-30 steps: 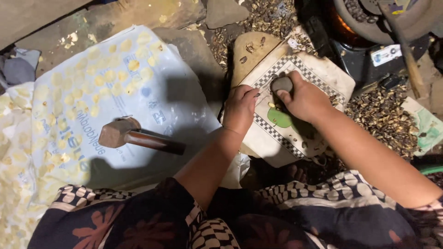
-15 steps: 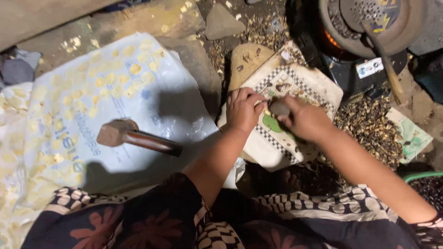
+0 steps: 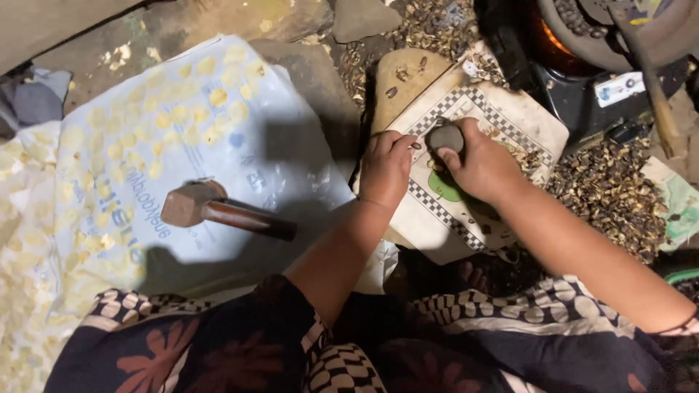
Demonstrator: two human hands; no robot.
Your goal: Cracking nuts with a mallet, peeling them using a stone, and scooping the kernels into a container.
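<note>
My right hand (image 3: pixel 484 164) grips a small round grey stone (image 3: pixel 445 136) just above a white cloth with a checkered border (image 3: pixel 524 124) that lies over a board. My left hand (image 3: pixel 386 166) rests on the same cloth right beside the stone, fingers curled around a small dark kernel (image 3: pixel 416 145). Both hands nearly touch. Pale yellow kernels (image 3: pixel 182 109) lie spread on a white plastic sack (image 3: pixel 240 167) to the left, and a wooden mallet (image 3: pixel 218 211) lies on that sack, away from both hands.
Dark shells (image 3: pixel 611 189) are heaped on the ground to the right. A dark pan with a stick handle (image 3: pixel 641 51) sits over a glowing stove at top right. Flat stones (image 3: pixel 364 18) lie at the top. My patterned clothing (image 3: pixel 306 342) fills the bottom.
The view shifted slightly. My right hand has kept the stone near the cloth's upper middle, and my left hand has stayed close beside it, fingers now curled at the stone.
</note>
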